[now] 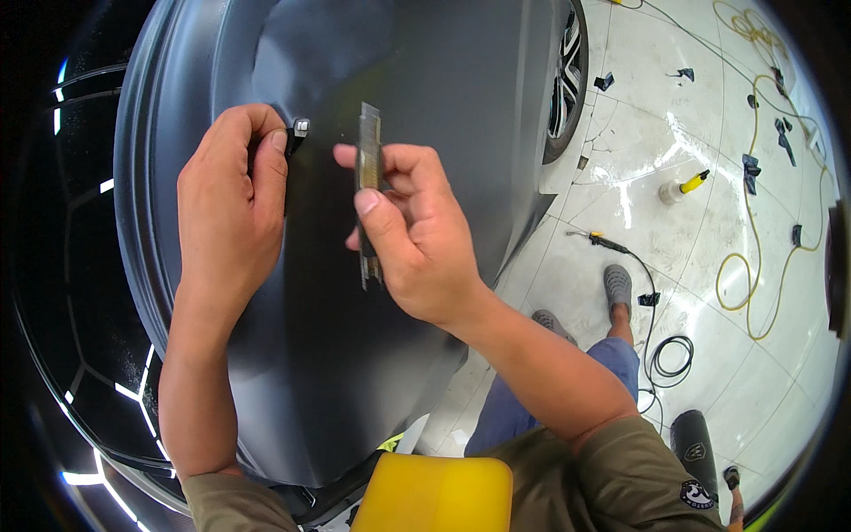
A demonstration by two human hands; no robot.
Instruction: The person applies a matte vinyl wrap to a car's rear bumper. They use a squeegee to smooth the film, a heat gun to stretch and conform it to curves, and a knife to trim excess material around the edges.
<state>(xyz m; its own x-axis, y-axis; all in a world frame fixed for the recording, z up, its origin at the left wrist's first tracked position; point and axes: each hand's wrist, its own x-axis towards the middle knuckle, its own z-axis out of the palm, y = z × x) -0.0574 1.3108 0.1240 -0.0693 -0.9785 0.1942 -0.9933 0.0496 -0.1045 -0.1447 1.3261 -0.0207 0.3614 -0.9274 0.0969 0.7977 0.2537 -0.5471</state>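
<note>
— While it is standing upright against the dark matte-grey wrapped car body panel (417, 80), where exactly is that slim metal snap-off utility knife (369, 191) sitting?

— It is lying over the middle of the panel, blade end pointing towards the panel's upper edge, handle end dropping below the fingers. The right hand (417, 235) is pinching it: the thumb is pressing on the front of the handle and the curled fingers are closing behind it.

— And what is the left hand (229, 208) doing?

— It is sitting just beside the knife, nearer the panel's left edge, with the fingers bunched together. The thumb and forefinger are nipping a small dark piece with a pale square tip (300, 129), which is resting against the panel. I cannot tell what that piece is.

— What is lying around the panel?

— Past its right edge, a dark car wheel with silver spokes (567, 75) is showing at the top. Beyond that, the glossy white tiled floor (709, 204) is carrying a white bottle with a yellow nozzle (681, 188), a small yellow-handled tool on a black cable (598, 239), a long yellow cord (753, 230) looping well apart from the car, and scattered dark scraps (752, 168). A yellow plastic squeegee block (434, 492) is sitting at the panel's lower edge, close to the person's chest. The person's grey shoe (618, 285) is resting on the tiles near the black cable.
</note>
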